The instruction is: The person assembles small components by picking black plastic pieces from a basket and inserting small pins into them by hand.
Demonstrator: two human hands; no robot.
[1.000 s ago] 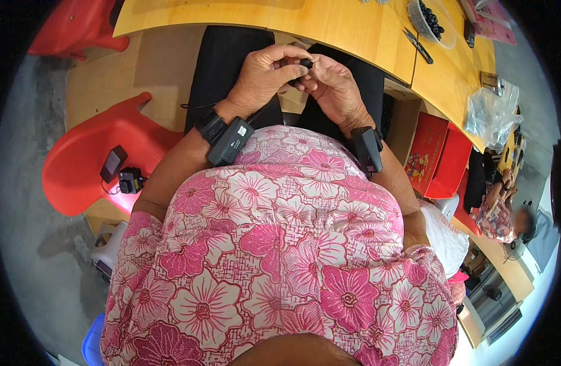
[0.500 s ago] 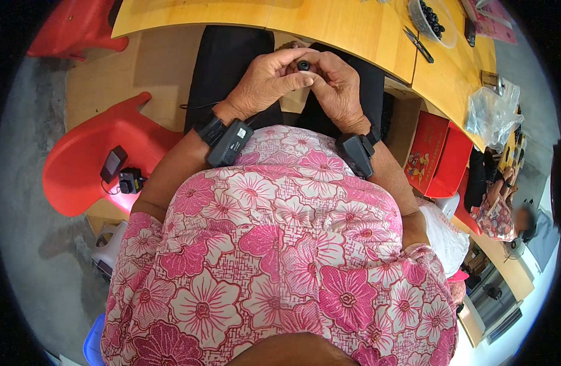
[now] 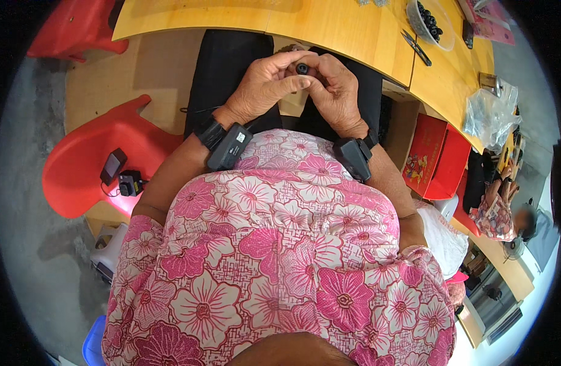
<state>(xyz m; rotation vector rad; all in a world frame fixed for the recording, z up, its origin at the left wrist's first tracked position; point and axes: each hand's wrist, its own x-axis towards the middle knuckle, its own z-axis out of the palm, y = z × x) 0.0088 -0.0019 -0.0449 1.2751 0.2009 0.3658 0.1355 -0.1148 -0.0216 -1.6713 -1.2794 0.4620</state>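
Between my two hands, held over my lap, is a small black round part point(image 3: 302, 68) with a hole in its end. My left hand point(image 3: 267, 83) is closed, its thumb and fingers pressed round the part from the left. From the other side my right hand point(image 3: 338, 86) grips it too, thumb and fingertips meeting near its end. The fingers hide most of the part, so its full shape cannot be made out.
Ahead is a yellow wooden table point(image 3: 329, 27) with tweezers point(image 3: 416, 47), a clear bowl point(image 3: 416, 24) of black round parts and a plastic bag point(image 3: 492, 114). A red box point(image 3: 437, 155) stands at right, a red chair point(image 3: 79, 161) at left. Another person point(image 3: 497, 213) sits far right.
The black part has tilted slightly, so its end shows a little differently. My hands stay in nearly the same place, and the view has shifted a little.
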